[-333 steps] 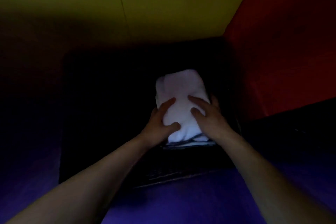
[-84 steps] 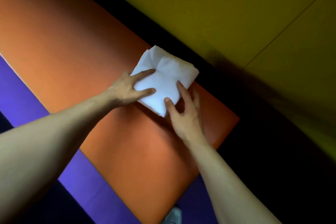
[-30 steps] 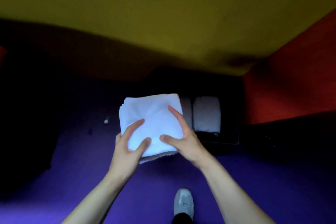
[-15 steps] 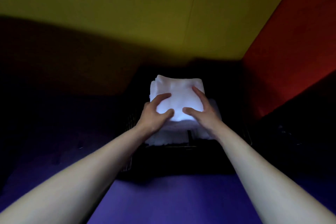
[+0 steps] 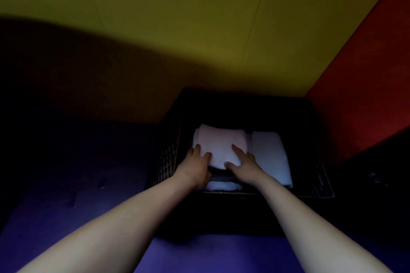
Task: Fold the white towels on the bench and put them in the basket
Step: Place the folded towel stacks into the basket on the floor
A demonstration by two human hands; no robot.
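Both hands, left hand [image 5: 195, 162] and right hand [image 5: 244, 162], gripped the folded towel [image 5: 218, 145] in the basket's [image 5: 168, 162] left side (above another towel [image 5: 221, 186])

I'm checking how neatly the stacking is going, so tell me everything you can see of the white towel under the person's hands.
The folded towel is white, soft-looking cloth, folded into a thick, roughly rectangular pad with rounded edges. It lies flat at the left of the dark basket, on top of another white towel whose edge shows beneath it, and beside a second folded towel to its right. The left hand holds its near left corner; the right hand lies on its near right corner. Dim light hides finer texture.
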